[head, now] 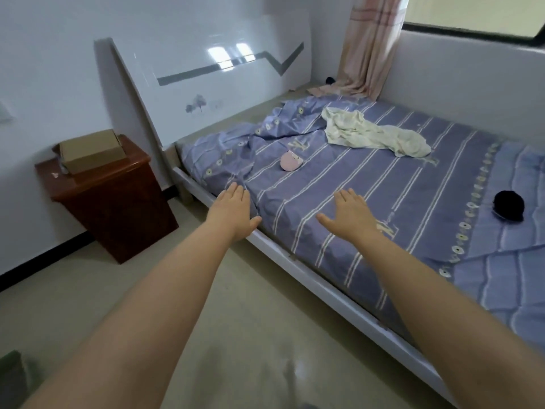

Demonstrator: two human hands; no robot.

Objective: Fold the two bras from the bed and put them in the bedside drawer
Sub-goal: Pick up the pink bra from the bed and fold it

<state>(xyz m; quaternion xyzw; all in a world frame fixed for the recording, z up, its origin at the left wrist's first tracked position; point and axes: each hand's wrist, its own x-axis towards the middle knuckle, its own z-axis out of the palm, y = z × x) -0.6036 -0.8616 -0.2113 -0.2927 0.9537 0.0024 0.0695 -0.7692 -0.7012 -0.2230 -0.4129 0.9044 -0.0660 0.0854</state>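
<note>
A pink bra (pixel 290 161) lies folded on the striped purple bed (pixel 368 202), toward the headboard end. A black bra (pixel 509 206) sits bunched up farther right, near the light blue quilt. Both arms are stretched out over the near edge of the bed. My left hand (pixel 234 214) hovers flat above the bed's corner, fingers apart, holding nothing. My right hand (pixel 351 215) is spread flat over the sheet, empty too. The dark red bedside cabinet (pixel 115 199) stands left of the bed; no open drawer shows.
A cardboard box (pixel 91 150) sits on top of the cabinet. A crumpled white garment (pixel 368 132) lies on the far part of the bed. A pink curtain (pixel 365 45) hangs at the back by the window. Pale floor runs along the bed's near side.
</note>
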